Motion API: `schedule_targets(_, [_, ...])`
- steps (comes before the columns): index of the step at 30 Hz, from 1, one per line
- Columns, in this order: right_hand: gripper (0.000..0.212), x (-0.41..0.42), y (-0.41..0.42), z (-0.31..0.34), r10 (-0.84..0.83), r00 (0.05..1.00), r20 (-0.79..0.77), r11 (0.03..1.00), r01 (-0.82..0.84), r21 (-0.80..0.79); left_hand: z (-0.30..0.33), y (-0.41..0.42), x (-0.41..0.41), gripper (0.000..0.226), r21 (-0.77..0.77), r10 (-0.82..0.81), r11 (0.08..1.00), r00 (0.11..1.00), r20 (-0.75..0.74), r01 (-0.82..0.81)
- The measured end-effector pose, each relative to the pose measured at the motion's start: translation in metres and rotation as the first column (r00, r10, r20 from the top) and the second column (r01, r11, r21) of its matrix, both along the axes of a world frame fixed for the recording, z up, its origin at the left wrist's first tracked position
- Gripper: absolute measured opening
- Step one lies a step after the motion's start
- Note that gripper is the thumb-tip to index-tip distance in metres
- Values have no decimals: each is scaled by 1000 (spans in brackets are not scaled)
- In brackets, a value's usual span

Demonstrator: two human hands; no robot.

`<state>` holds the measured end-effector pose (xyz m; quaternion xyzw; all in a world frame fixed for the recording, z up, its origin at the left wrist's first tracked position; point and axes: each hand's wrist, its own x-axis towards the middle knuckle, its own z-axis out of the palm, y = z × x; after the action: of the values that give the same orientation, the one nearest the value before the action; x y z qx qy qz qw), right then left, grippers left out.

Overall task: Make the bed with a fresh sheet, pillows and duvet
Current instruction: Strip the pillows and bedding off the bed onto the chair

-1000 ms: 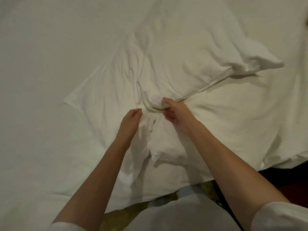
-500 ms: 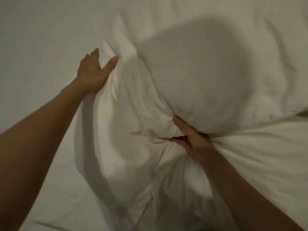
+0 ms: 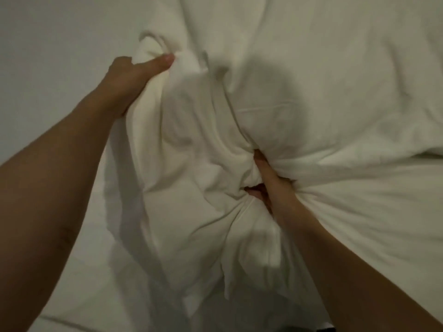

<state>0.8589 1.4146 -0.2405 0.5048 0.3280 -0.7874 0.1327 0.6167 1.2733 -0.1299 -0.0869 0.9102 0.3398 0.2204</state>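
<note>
On the bed (image 3: 48, 56), mid-frame: pillow (image 3: 311, 92) half-stuffed into its pillowcase (image 3: 191, 188), both lying on the sheet. Left hand (image 3: 134, 75) clamps a far-left bunch of case fabric, thumb over the fold, fingers hidden behind it. Right hand (image 3: 271, 185) is dug into the gathered mouth of the case at centre, fingers curled round a wad of cloth, possibly the pillow corner too, can't tell.

Judgement: step is seating the pillow into the case. To do it well: keep the right-hand grip as the anchor, pull the left corner away and outward so the fabric slides over the filling instead of bunching. Work one corner fully home before the other. Risk: twisted case, loose flap at the near end.
</note>
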Motion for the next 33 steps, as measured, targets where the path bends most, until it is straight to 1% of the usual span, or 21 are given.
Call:
schedule_targets(2, [113,-8,-7,9,-58,995,79,996,52,78,24,-15,13,73,27,49,998,999,-22,-48])
schedule_targets(3, [106,-8,-11,16,-62,995,84,992,52,119,39,-24,25,72,33,64,998,997,-37,-63])
schedule_targets(4, [92,-7,-13,23,-56,995,80,987,44,153,51,-33,37,71,40,80,996,996,-42,-78])
schedule_targets(5, [80,-5,-14,29,-53,997,60,986,42,161,63,-41,50,69,59,98,994,994,-46,-95])
schedule_targets(6, [77,0,-17,39,-46,999,21,990,43,131,78,-51,65,65,82,117,990,991,-58,-112])
schedule_targets(8, [89,14,-25,67,-32,999,-44,998,34,52,110,-65,101,54,104,123,988,987,-104,-112])
schedule_targets(9, [97,21,-30,81,-30,998,-63,998,33,53,124,-73,118,51,105,116,989,984,-134,-103])
schedule_targets(11, [106,37,-39,115,-34,997,-74,991,43,130,158,-92,154,49,96,118,990,975,-189,-101])
schedule_targets(12, [102,47,-45,135,-33,995,-92,981,50,190,177,-106,174,48,88,117,991,969,-218,-100])
schedule_targets(13, [93,60,-51,155,-24,990,-142,964,61,258,195,-124,193,48,84,105,993,963,-247,-86])
schedule_targets(15, [78,87,-67,197,43,956,-289,927,70,370,229,-166,237,51,99,99,993,942,-321,-71])
schedule_targets(16, [77,100,-77,217,117,923,-365,905,52,421,243,-192,259,49,128,127,988,929,-348,-87])
schedule_targets(18, [82,123,-102,260,283,823,-493,853,18,521,267,-246,306,32,244,236,958,899,-368,-151])
schedule_targets(20, [89,139,-131,301,438,703,-560,784,5,620,285,-299,353,17,386,369,896,853,-369,-220])
schedule_targets(23, [109,160,-176,357,637,549,-541,658,-23,752,305,-365,419,10,570,538,768,777,-327,-292])
schedule_targets(25, [114,173,-207,386,767,423,-482,573,-115,811,314,-401,462,14,647,605,693,745,-281,-319])
schedule_targets(26, [114,177,-223,396,828,352,-436,512,-156,845,317,-416,483,19,683,630,652,736,-248,-329])
schedule_targets(28, [105,186,-259,413,905,252,-343,390,-170,905,317,-444,522,44,732,677,571,717,-166,-371])
schedule_targets(30, [88,194,-300,422,920,214,-328,362,-145,921,313,-472,557,72,752,750,485,655,-96,-446])
schedule_targets(31, [77,200,-320,423,919,206,-336,368,-144,919,306,-486,572,76,765,780,445,622,-75,-466])
schedule_targets(33, [60,210,-357,415,922,188,-339,369,-157,916,290,-510,598,67,772,838,371,544,-38,-516])
